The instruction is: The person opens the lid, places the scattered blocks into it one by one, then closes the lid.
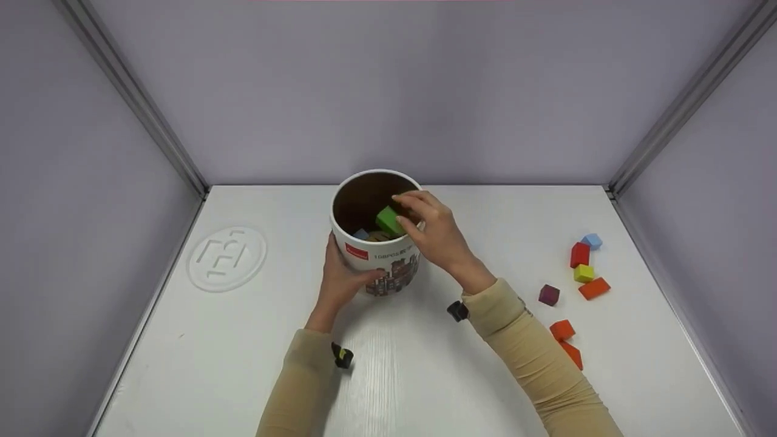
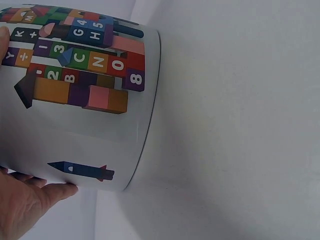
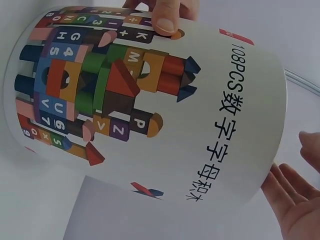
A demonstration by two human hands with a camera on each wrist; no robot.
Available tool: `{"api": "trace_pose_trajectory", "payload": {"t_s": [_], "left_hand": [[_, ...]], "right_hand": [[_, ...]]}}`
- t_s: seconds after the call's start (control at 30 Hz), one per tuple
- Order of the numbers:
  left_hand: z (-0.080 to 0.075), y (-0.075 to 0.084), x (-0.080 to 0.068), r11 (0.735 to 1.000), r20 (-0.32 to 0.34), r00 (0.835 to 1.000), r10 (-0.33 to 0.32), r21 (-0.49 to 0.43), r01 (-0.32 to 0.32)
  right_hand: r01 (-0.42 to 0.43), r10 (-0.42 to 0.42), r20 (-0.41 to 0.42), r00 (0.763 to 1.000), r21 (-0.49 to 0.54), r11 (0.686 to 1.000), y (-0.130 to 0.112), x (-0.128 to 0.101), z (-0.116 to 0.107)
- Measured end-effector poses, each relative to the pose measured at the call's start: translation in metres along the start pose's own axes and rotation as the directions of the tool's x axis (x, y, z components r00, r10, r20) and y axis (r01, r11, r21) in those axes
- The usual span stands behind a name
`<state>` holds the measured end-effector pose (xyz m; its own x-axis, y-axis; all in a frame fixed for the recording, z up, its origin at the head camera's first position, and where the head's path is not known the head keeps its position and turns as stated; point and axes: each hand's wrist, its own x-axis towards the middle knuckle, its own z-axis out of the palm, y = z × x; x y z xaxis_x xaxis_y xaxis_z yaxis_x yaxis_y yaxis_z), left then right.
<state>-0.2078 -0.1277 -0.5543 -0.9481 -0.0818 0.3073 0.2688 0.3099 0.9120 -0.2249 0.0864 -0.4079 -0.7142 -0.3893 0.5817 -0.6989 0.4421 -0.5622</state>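
Note:
A white cylindrical tub (image 1: 382, 267) printed with coloured blocks stands mid-table, mouth up. My left hand (image 1: 341, 276) holds its left side, thumb across the front; in the left wrist view, fingers (image 2: 42, 192) lie along the wall. Over the right of the tub's mouth is my right hand (image 1: 438, 233), fingers and thumb spread. A green block (image 1: 388, 221) is in the mouth beside those fingertips. In the right wrist view no block shows between the spread thumb and fingers (image 3: 287, 192). Other blocks lie deeper in the tub, mostly hidden by its rim.
On the right of the white table (image 1: 394, 376) lie loose blocks: light blue (image 1: 592, 241), red (image 1: 580, 255), yellow (image 1: 584, 273), purple (image 1: 549, 295) and several orange ones (image 1: 594, 288). A round embossed mark (image 1: 226, 259) is at left. Grey panels (image 1: 376, 91) enclose the table.

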Motion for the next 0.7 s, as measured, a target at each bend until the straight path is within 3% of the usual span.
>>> {"api": "trace_pose_trajectory", "payload": {"t_s": [0.23, 0.43, 0.7], "left_hand": [[0.0, 0.001, 0.0, 1.0, -0.006, 1.0, 0.006, -0.008, -0.006], [0.0, 0.002, -0.001, 1.0, -0.006, 1.0, -0.027, 0.009, 0.027], [0.003, 0.003, -0.001, 1.0, -0.003, 1.0, -0.027, -0.015, 0.027]], "right_hand": [[0.003, -0.001, 0.023, 1.0, -0.057, 0.998, 0.0, -0.013, -0.01], [-0.02, 0.028, 0.086, 0.996, -0.091, 0.996, 0.004, -0.032, -0.026], [-0.133, 0.157, 0.13, 0.979, -0.181, 0.975, 0.022, -0.069, -0.053]]}}
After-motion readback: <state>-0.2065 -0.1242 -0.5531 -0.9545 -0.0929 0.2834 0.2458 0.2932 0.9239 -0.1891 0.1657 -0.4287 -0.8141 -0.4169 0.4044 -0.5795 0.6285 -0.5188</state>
